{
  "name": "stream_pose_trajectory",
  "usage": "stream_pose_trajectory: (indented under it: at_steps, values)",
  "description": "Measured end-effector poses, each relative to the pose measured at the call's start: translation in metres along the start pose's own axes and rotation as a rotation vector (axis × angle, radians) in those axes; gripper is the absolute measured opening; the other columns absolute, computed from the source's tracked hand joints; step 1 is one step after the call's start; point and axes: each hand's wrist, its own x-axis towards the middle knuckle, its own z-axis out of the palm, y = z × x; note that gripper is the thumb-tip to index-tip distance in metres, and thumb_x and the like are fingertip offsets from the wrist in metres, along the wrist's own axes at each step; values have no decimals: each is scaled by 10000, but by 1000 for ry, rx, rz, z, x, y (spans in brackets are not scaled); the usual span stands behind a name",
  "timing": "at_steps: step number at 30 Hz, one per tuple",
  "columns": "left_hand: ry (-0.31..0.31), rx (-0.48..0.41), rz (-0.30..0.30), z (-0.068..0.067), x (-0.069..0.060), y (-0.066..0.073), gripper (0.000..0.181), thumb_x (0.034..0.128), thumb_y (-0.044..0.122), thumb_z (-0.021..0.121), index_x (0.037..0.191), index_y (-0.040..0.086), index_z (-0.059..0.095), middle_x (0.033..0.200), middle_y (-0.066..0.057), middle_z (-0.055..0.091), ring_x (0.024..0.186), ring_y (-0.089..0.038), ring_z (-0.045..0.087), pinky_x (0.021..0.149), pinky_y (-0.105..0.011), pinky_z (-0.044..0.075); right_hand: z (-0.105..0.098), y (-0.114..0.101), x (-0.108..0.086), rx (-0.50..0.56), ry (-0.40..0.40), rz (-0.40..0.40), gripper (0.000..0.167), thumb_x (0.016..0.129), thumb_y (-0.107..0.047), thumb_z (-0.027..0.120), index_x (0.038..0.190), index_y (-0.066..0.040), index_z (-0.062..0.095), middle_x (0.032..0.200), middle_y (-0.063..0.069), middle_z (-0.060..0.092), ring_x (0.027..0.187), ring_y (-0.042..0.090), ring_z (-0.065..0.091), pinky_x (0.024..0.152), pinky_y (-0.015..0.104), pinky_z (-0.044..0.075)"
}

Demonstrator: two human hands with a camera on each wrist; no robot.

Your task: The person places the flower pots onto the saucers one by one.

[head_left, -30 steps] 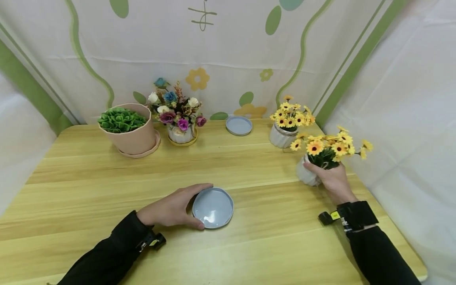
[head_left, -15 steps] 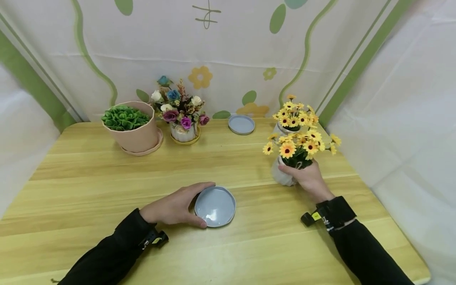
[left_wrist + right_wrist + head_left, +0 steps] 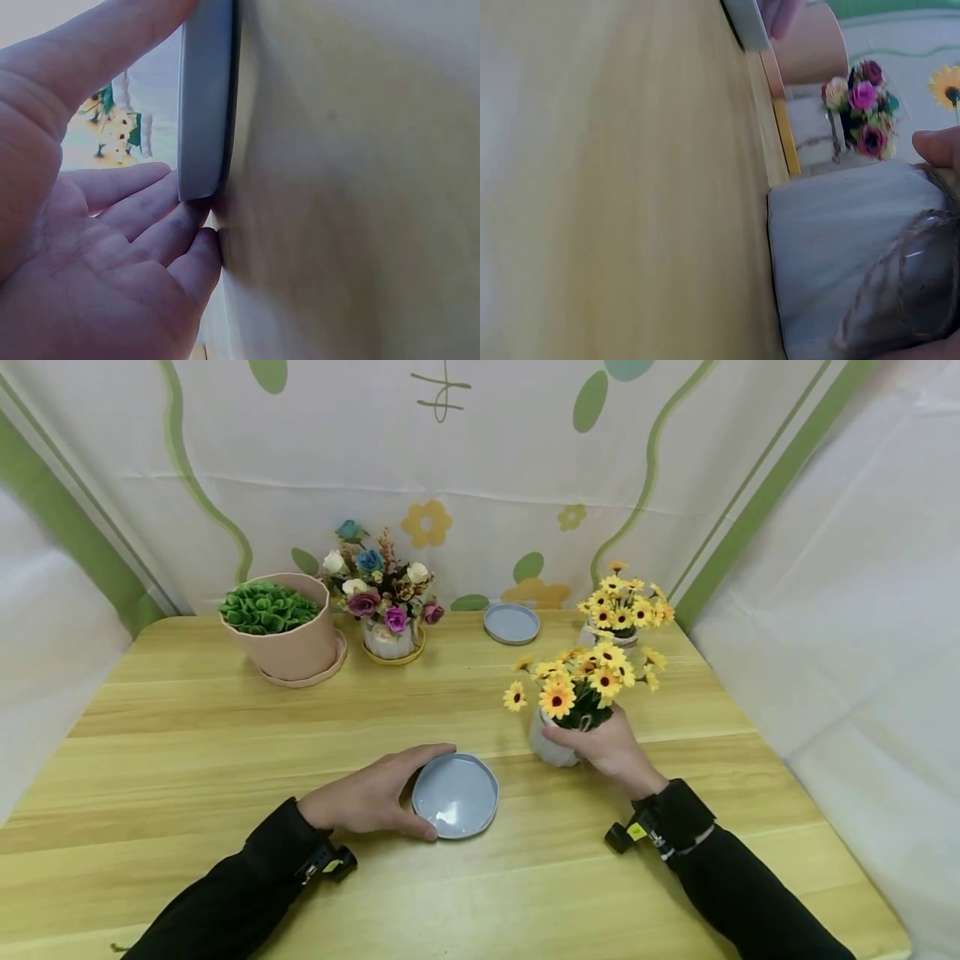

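Observation:
My left hand (image 3: 375,797) holds a round blue-grey saucer (image 3: 455,796) by its left edge, thumb at the near side and fingers at the far side. In the left wrist view the saucer (image 3: 206,97) stands edge-on between thumb and fingers, low at the wooden surface. My right hand (image 3: 607,745) grips a white flower pot (image 3: 551,743) with yellow daisy-like flowers (image 3: 573,685), to the right of the saucer and apart from it. The right wrist view shows the pot (image 3: 840,247) with twine tied round it; its base is close to the table, whether touching I cannot tell.
Behind the held pot stands a similar pot of yellow flowers (image 3: 618,610). Another blue-grey saucer (image 3: 512,623) lies at the back of the table (image 3: 262,760). A pink pot with a green plant (image 3: 288,635) and a pot of mixed roses (image 3: 390,639) stand back left on saucers.
My right hand has moved left with the flower pot, from the table's right side toward the saucer. My left hand has kept its hold on the saucer in about the same place.

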Motion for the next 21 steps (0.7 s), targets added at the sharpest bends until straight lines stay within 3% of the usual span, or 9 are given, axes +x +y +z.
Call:
stream_pose_trajectory:
  at_steps: [10,16,21]
  values:
    - [-2,-8,2,-2,-1,1,1042,872,365,889,1662,70,275,1619,-141,456,1483,-332,467,1206,-586,426,41,-14,-8,10,-146,-66,818,846,-183,912,1528,-269,467,1483,-25,593,1397,191,563,1210,362,458]
    - [0,-9,-9,-2,-2,3,1037,864,370,895,1657,88,290,1617,-149,459,1481,-337,466,1206,-583,426,54,-21,-12,9,-149,-59,846,816,-183,933,1521,-273,475,1485,-32,600,1409,200,563,1235,464,433]
    - [-9,-20,-12,-1,-1,3,1035,865,358,896,1661,103,285,1628,-132,449,1491,-325,455,1212,-579,419,55,-19,-15,6,-120,-62,837,812,-171,933,1511,-261,481,1460,-21,613,1381,200,584,1210,416,464]
